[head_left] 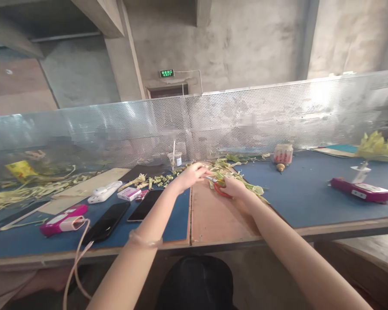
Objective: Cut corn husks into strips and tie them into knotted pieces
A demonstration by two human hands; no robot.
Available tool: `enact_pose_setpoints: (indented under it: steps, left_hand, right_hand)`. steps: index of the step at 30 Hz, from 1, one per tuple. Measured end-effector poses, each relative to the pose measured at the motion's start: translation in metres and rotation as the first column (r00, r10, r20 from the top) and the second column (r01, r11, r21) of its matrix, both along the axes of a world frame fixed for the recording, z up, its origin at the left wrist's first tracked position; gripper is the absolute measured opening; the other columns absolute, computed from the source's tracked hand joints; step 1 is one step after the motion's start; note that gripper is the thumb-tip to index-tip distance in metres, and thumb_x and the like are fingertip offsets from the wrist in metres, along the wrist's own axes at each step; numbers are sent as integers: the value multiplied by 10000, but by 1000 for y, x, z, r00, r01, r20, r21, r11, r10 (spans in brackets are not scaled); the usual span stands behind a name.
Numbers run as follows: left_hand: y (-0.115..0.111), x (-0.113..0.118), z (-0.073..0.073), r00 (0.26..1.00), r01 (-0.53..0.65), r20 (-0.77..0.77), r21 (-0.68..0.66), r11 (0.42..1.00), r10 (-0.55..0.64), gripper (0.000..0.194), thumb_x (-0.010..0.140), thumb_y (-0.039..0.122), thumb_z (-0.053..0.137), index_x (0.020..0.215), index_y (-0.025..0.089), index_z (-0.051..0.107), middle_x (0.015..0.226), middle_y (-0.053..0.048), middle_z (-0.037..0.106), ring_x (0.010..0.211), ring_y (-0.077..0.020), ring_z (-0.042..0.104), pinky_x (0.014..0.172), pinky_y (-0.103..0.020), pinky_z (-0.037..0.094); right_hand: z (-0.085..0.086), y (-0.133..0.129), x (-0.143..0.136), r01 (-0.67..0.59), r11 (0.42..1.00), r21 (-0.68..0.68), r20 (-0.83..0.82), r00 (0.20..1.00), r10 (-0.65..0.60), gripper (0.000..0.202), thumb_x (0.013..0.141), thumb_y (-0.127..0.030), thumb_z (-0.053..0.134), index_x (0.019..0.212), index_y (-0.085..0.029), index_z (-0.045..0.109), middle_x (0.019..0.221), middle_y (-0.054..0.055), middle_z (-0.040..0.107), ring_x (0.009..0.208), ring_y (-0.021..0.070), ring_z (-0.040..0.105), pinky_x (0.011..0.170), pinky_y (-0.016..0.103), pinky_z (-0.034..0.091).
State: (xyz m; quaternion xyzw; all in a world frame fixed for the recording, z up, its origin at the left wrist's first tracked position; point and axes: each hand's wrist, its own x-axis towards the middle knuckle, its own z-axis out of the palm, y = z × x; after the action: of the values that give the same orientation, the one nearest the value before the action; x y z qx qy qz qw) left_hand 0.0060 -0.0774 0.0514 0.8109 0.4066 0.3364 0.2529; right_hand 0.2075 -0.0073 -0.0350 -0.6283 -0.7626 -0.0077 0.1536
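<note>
My right hand (235,187) is closed around the red handles of a pair of scissors (220,190). Their metal blades point left, towards my left hand (194,175). The fingers of that hand are bent together just by the blade tips; what they pinch, if anything, is too small to make out. Cut green and yellowish leafy stems (257,189) lie under and behind my right hand on the bare wooden strip of the table. Small green plant pieces (160,181) and pale stalks (135,181) are heaped left of my left hand.
A tablet (148,206), black phone (107,221), small box (129,194), white power strip (105,191) and magenta power strip (56,224) lie left. A plastic cup (175,159) stands behind. On the right are a jar (283,154) and another magenta strip (360,190). A perforated metal screen (220,125) crosses behind.
</note>
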Motion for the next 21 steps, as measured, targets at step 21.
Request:
enact_pose_setpoints:
  steps: [21]
  left_hand:
    - [-40,32,-54,858,252,-452,-44,967,-244,635,850,562,264,1394,235,260,1482,-26,130,1355,-227,117,1093,-378,146]
  right_hand:
    - [0,-1,3,37,997,69,-95,995,-30,516,746,-466,544,1123,-121,470,1112,158,559,951,272,579,714,328,446]
